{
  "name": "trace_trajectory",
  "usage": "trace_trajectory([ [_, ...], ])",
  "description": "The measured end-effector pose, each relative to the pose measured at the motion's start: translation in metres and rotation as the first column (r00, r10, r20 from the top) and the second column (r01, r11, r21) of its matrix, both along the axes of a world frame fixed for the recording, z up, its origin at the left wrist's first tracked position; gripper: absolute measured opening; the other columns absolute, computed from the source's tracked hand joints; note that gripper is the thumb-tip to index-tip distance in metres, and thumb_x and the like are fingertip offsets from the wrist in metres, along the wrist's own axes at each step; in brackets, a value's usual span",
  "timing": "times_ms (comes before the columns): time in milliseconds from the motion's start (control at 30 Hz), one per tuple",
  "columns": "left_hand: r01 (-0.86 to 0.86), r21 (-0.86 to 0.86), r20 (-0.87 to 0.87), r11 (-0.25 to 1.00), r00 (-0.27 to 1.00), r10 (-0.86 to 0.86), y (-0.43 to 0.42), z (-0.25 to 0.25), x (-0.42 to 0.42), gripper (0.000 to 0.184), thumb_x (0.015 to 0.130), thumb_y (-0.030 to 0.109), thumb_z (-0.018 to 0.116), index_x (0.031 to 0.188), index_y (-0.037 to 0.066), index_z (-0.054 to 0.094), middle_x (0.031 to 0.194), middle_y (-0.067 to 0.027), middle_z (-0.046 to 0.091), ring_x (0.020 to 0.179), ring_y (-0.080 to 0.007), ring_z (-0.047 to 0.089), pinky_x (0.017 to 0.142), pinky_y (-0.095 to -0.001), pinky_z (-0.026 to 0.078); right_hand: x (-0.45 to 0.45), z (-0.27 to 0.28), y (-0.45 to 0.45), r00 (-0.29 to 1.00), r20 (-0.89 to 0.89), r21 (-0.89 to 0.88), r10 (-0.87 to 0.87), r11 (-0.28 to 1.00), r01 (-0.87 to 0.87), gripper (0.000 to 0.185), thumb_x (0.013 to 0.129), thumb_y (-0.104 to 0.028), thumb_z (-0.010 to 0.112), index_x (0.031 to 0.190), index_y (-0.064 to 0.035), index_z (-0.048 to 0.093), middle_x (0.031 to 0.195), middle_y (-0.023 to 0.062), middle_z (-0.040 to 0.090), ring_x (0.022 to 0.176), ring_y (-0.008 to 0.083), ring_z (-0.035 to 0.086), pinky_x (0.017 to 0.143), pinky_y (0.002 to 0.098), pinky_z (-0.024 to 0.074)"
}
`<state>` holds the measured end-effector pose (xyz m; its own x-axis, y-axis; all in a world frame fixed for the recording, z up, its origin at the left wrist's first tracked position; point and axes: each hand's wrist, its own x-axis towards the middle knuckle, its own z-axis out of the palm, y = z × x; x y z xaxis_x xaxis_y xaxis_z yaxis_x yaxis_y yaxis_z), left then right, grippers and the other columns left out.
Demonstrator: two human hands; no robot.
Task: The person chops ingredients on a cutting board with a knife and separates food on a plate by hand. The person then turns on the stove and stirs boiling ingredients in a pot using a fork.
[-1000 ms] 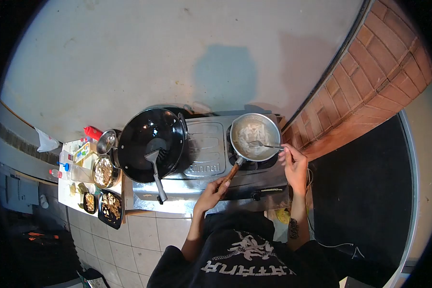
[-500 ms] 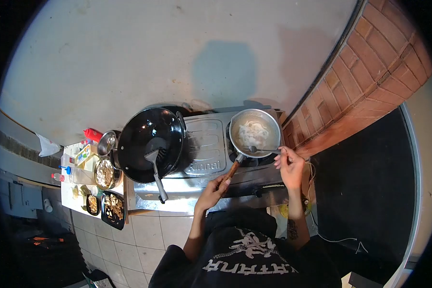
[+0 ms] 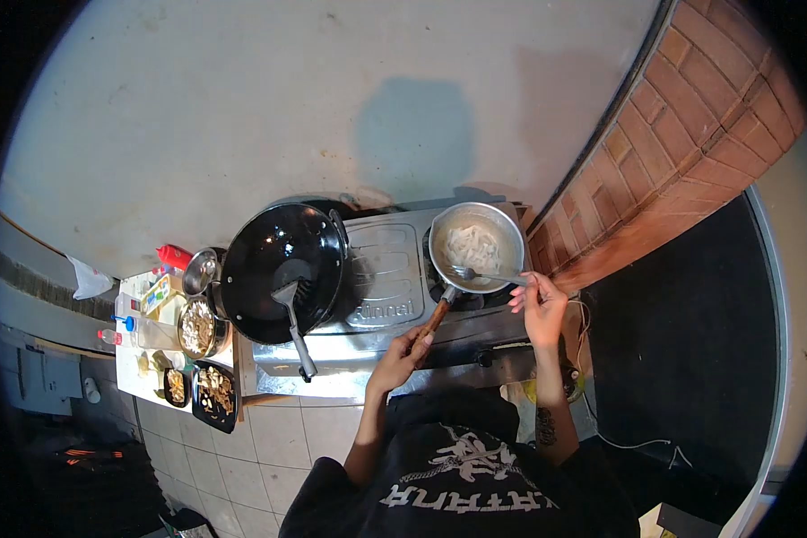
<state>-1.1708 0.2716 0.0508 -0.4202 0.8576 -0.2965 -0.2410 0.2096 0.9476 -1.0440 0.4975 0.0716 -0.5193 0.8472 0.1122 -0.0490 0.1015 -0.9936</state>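
Observation:
A silver saucepan (image 3: 513, 231) sits on the right burner of the stove, with pale noodles (image 3: 472, 246) in cloudy liquid inside it. My left hand (image 3: 398, 360) is closed around the pan's wooden handle (image 3: 438, 316). My right hand (image 3: 540, 303) pinches the end of a metal fork (image 3: 489, 275), whose head dips into the pan at the near edge of the noodles. On the left burner stands a black wok (image 3: 251, 260). A spatula (image 3: 295, 332) with a grey handle rests in the wok, its handle hanging over the near rim; neither hand touches it.
Left of the gas stove (image 3: 381, 269) is a white side table (image 3: 134, 381). It bears a black tray of chopped food (image 3: 215, 397), a bowl of pale pieces (image 3: 197, 327), a metal bowl (image 3: 202, 269) and a red bottle (image 3: 174, 256). A brick ledge (image 3: 655, 152) rises at the right.
The fork's head has shifted slightly left and up in the pan, and the noodles have changed shape. My left hand keeps its hold on the handle.

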Motion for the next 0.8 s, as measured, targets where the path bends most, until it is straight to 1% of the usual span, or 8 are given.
trace_trajectory([
  [67, 0.003, 0.002, 0.005, 1.0, 1.0, -0.003, 0.0, -0.001, -0.001, 0.038, 0.097, 0.028, 0.051, 0.124, 0.001, 0.05, 0.067, 0.0064, 0.04, 0.057, -0.0045, 0.036, 0.051, -0.0202, 0.032, 0.001, -0.001, 0.002, 1.0, -0.009, -0.016, -0.012, 1.0, 0.012, 0.02, 0.096, -0.008, 0.048, 0.1, 0.0077, 0.059, 0.07, 0.0122, 0.063, 0.053, 0.0124, 0.059, 0.047, 0.0238, 0.0479],
  [133, -0.003, -0.005, -0.014, 1.0, 1.0, 0.003, 0.0, 0.004, 0.0, 0.038, 0.097, 0.028, 0.051, 0.123, 0.001, 0.051, 0.067, 0.0064, 0.04, 0.057, -0.0045, 0.037, 0.051, -0.0203, 0.032, 0.002, -0.003, 0.004, 0.998, -0.061, -0.038, -0.013, 0.999, 0.01, 0.02, 0.096, -0.009, 0.047, 0.099, 0.0081, 0.058, 0.071, 0.0126, 0.063, 0.053, 0.0133, 0.06, 0.047, 0.0243, 0.0486],
  [267, -0.008, -0.028, -0.024, 1.0, 1.0, 0.007, 0.001, 0.005, 0.0, 0.036, 0.097, 0.028, 0.051, 0.121, 0.001, 0.051, 0.067, 0.0063, 0.04, 0.056, -0.0045, 0.037, 0.051, -0.0202, 0.032, 0.005, 0.0, 0.008, 0.998, -0.05, -0.071, -0.039, 0.997, 0.035, 0.021, 0.097, -0.01, 0.045, 0.099, 0.0075, 0.057, 0.072, 0.0126, 0.063, 0.054, 0.014, 0.06, 0.047, 0.0247, 0.0492],
  [500, -0.011, -0.011, -0.047, 1.0, 0.999, 0.011, 0.001, 0.004, 0.0, 0.032, 0.097, 0.028, 0.052, 0.114, 0.001, 0.053, 0.066, 0.0066, 0.04, 0.056, -0.0043, 0.037, 0.051, -0.0201, 0.032, 0.014, 0.014, 0.014, 0.996, -0.049, -0.045, -0.068, 0.997, 0.066, 0.021, 0.097, -0.01, 0.045, 0.101, 0.0063, 0.058, 0.072, 0.0118, 0.063, 0.057, 0.0139, 0.061, 0.049, 0.0244, 0.0493],
  [567, -0.011, -0.005, -0.016, 1.0, 1.0, 0.011, 0.001, -0.002, -0.001, 0.031, 0.097, 0.028, 0.052, 0.112, 0.002, 0.053, 0.066, 0.0068, 0.04, 0.057, -0.004, 0.037, 0.05, -0.0202, 0.032, 0.017, 0.016, 0.017, 0.996, -0.057, -0.038, -0.071, 0.997, 0.069, 0.021, 0.097, -0.01, 0.046, 0.101, 0.0063, 0.058, 0.072, 0.0117, 0.063, 0.057, 0.0139, 0.061, 0.05, 0.0243, 0.0493],
  [700, -0.01, -0.015, -0.012, 1.0, 1.0, 0.009, 0.001, 0.0, 0.0, 0.032, 0.097, 0.029, 0.052, 0.113, 0.002, 0.053, 0.066, 0.0067, 0.041, 0.057, -0.0039, 0.038, 0.05, -0.0202, 0.032, 0.019, 0.02, 0.018, 0.998, -0.049, -0.007, -0.043, 0.999, 0.043, 0.022, 0.098, -0.012, 0.046, 0.104, 0.006, 0.059, 0.074, 0.0108, 0.063, 0.059, 0.0129, 0.06, 0.052, 0.0239, 0.0493],
  [767, -0.023, -0.021, -0.046, 0.999, 0.999, 0.022, 0.001, 0.005, 0.001, 0.033, 0.097, 0.029, 0.052, 0.115, 0.002, 0.053, 0.066, 0.0064, 0.042, 0.057, -0.004, 0.038, 0.05, -0.0203, 0.032, 0.019, 0.019, 0.018, 0.999, -0.04, 0.007, -0.031, 0.999, 0.031, 0.023, 0.097, -0.012, 0.047, 0.104, 0.0058, 0.059, 0.075, 0.0104, 0.063, 0.06, 0.0124, 0.06, 0.053, 0.0237, 0.0494],
  [800, -0.025, -0.02, -0.046, 0.999, 0.999, 0.024, 0.001, 0.005, 0.001, 0.033, 0.097, 0.029, 0.052, 0.115, 0.002, 0.053, 0.066, 0.0064, 0.042, 0.057, -0.004, 0.038, 0.05, -0.0203, 0.032, 0.019, 0.015, 0.018, 1.0, -0.007, 0.055, 0.02, 0.998, -0.019, 0.023, 0.097, -0.012, 0.047, 0.105, 0.0055, 0.06, 0.076, 0.01, 0.063, 0.062, 0.012, 0.06, 0.055, 0.0234, 0.0494],
])
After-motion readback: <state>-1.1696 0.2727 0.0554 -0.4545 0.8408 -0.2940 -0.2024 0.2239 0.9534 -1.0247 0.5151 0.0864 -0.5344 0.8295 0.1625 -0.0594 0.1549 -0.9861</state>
